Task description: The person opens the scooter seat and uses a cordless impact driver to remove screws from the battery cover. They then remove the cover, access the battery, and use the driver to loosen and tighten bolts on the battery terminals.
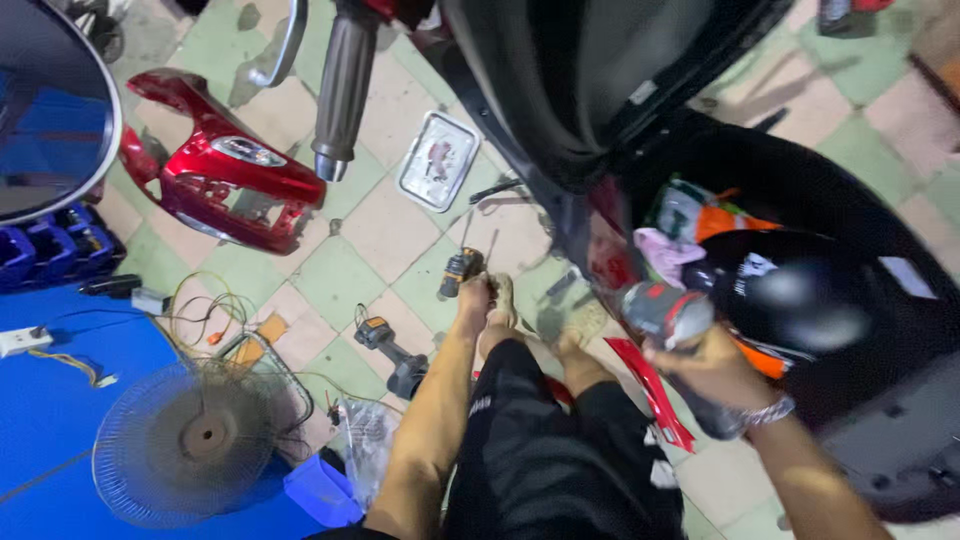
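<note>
Left hand (478, 295) pinches a screwdriver (462, 268) beside the scooter (850, 250); right hand (712, 368) grips a cordless driver (665, 315) there; it could slip, scratching the panel.

Under me is a tiled floor (375, 235) of pale green and beige squares. A red scooter body panel (215, 170) with its headlamp lies on it to my left, and a small metal tray (438, 160) sits near the middle. One cordless drill (392, 350) lies beside my leg; another small drill (460, 270) rests further out, where my left hand (478, 295) reaches it. A fan guard (195, 440) and tangled yellow wires (205, 310) lie by the blue mat (60, 400).
</note>
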